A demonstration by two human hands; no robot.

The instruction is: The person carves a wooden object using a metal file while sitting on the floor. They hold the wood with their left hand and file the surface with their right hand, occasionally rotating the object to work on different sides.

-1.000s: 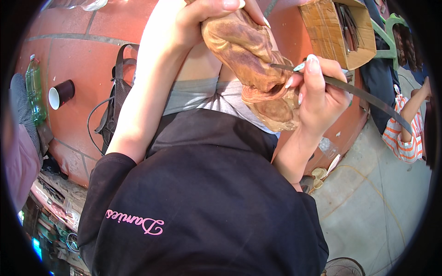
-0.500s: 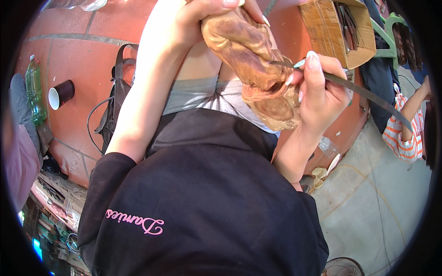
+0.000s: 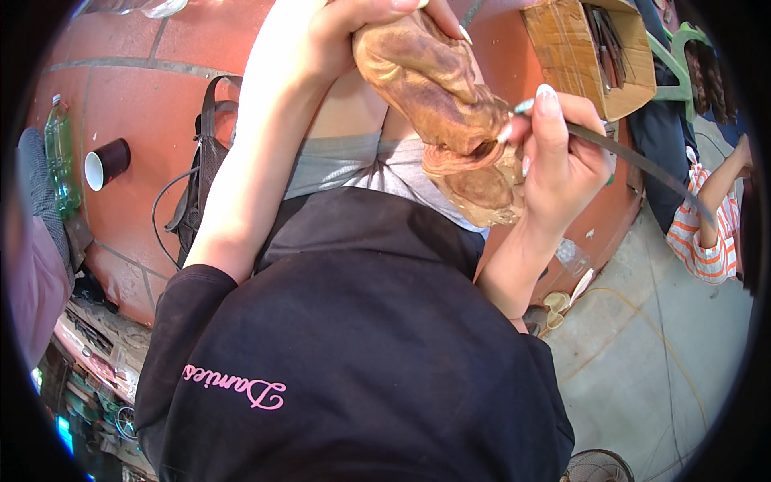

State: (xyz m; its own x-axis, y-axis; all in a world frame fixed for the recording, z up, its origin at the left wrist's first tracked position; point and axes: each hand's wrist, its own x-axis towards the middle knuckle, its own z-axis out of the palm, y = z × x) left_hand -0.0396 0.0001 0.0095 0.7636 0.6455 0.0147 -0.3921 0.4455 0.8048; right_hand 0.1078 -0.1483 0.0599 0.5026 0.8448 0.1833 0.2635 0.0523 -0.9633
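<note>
A carved piece of brown wood (image 3: 434, 88), with smooth folds and a paler flat end, lies tilted over my lap. Wrapped around its upper end, my left hand (image 3: 353, 20) steadies it; part of that hand is cut off by the picture's top edge. My right hand (image 3: 562, 153) pinches a long, thin, dark metal file (image 3: 634, 158) near its working end, close against the carving's right side. The file's tip is mostly hidden by my fingers and the wood. Its free end sticks out to the right.
At the upper right stands a cardboard box (image 3: 558, 52) of slim tools (image 3: 608, 48), near a green plastic chair (image 3: 683, 60). Another person's arm (image 3: 723, 181) shows beyond. On the left are a black bag (image 3: 210, 153), a dark cup (image 3: 108, 165) and a green bottle (image 3: 61, 157).
The file's tip, which lay across the carving's side, has drawn back rightward toward my right fingers. My left hand and the carving have hardly moved.
</note>
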